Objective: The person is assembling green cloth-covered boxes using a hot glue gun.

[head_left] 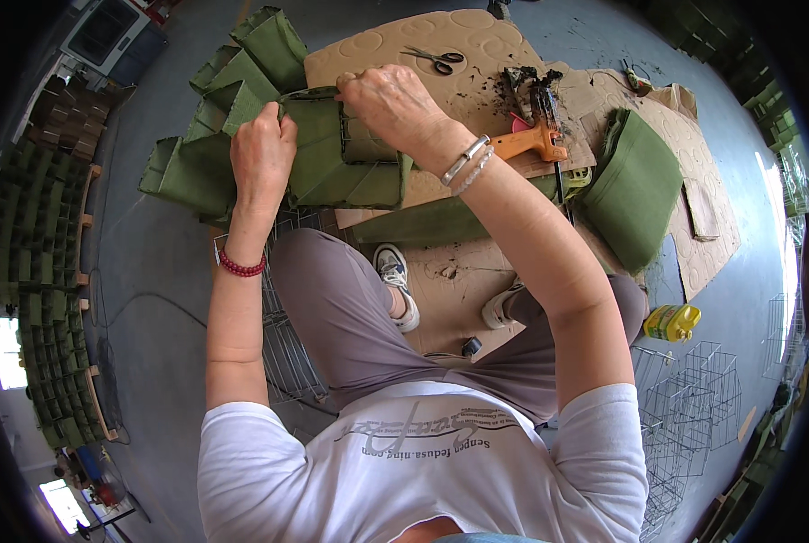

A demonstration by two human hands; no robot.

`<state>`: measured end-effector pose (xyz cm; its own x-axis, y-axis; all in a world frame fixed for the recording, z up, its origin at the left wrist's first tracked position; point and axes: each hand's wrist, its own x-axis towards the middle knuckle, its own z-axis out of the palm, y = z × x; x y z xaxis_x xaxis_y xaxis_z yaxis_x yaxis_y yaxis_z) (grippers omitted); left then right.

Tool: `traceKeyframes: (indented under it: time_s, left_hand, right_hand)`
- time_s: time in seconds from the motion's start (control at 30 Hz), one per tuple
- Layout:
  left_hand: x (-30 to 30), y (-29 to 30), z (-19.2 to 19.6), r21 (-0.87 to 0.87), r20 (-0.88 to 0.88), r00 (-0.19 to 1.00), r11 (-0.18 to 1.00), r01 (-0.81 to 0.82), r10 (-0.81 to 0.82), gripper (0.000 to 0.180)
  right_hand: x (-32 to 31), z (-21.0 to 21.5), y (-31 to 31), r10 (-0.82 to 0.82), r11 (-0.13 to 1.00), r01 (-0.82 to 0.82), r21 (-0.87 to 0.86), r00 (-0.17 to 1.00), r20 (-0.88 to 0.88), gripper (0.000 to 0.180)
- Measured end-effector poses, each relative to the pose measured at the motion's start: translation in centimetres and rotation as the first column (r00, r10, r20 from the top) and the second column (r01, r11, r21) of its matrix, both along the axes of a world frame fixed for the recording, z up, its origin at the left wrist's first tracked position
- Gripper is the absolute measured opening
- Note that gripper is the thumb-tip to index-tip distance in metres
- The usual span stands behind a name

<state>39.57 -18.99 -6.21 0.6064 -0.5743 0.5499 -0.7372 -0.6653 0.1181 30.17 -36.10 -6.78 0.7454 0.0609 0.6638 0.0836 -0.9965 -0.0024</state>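
Note:
In front of me lies a green fabric box unit (325,149) with open cells. Dark edging or wire runs along its rim. My left hand (261,154) is closed in a pinch at the rim, beside the cells on the left. Higher up and to the right, my right hand (392,104) is closed on the same rim, knuckles upward. A thin strip of the edge spans the gap between both hands. What exactly sits between the fingertips is hidden. Right of my right wrist, an orange-handled tool (529,142) lies on brown cardboard (359,54).
Scissors (439,61) and black scraps (524,86) lie on the cardboard. Folded green fabric (638,192) is stacked to the right. A yellow jug (671,321) stands near my knee, with wire mesh frames (694,389) behind it. Stacked green boxes (38,217) line the left side.

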Motion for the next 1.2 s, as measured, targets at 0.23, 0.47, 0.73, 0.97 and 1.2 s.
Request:
traceKeyframes:
  time_s: [0.23,0.47,0.73,0.97,1.2]
  left_hand:
    - [-0.2,0.3,0.4,-0.073,-0.042,0.996,0.995,0.074,-0.078,0.025]
    - [0.5,0.8,-0.4,-0.058,-0.035,0.998,0.997,0.051,-0.053,0.028]
    - [1.2,2.7,1.6,-0.388,-0.681,0.659,0.921,0.045,-0.319,0.043]
    - [-0.6,0.7,2.5,-0.135,-0.486,0.862,0.987,0.090,-0.145,0.020]
    - [-0.1,0.7,-0.9,-0.405,-0.729,0.603,0.914,0.001,-0.323,0.027]
  right_hand:
    - [-0.8,0.3,-0.2,0.079,0.981,-0.077,0.179,0.997,-0.005,0.027]
    - [-3.6,-3.3,2.4,-0.144,0.741,-0.010,0.672,0.975,0.172,0.049]
    - [-2.2,-3.1,0.4,-0.180,0.738,0.025,0.675,0.970,0.162,0.045]
    - [-1.3,-1.0,-0.1,-0.170,0.716,0.111,0.689,0.985,0.017,0.034]
    - [-0.5,0.9,-2.2,0.041,0.947,-0.071,0.312,0.994,0.101,0.041]
